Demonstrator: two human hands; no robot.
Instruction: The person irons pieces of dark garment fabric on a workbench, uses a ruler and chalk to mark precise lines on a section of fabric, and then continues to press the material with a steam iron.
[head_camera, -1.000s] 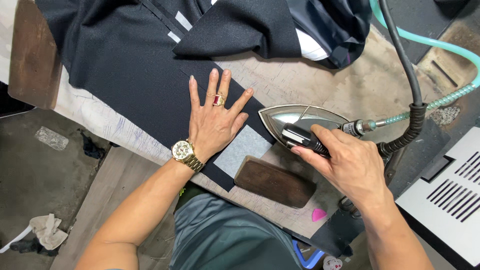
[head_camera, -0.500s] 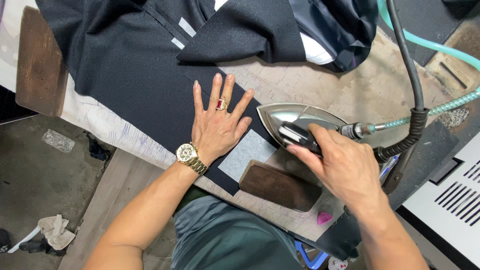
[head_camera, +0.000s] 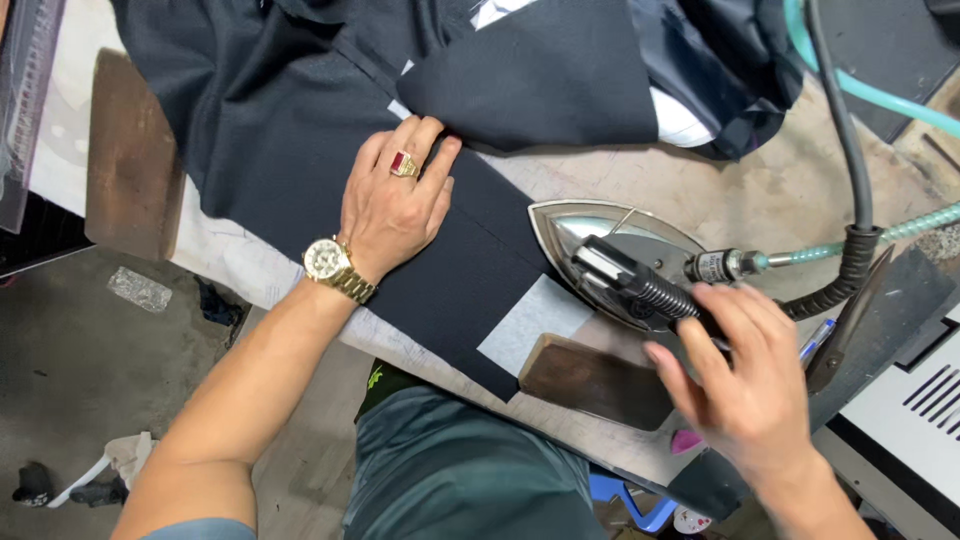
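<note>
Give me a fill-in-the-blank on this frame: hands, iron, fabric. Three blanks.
1. The left hand lies flat on the dark ____.
2. The right hand is at the handle of the steam ____.
3. A pale grey patch lies on the fabric strip beside a wooden ____.

Missing words: fabric; iron; block

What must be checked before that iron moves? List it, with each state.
1. Left hand flat on the dark cloth, apart from the iron: ok.
2. Right hand firm on the iron's handle: cannot tell; fingers sit at its rear end.
3. Grey patch flat and uncovered: ok.
4. Wooden block off the patch: ok.
5. Hose off the cloth: ok.
</note>
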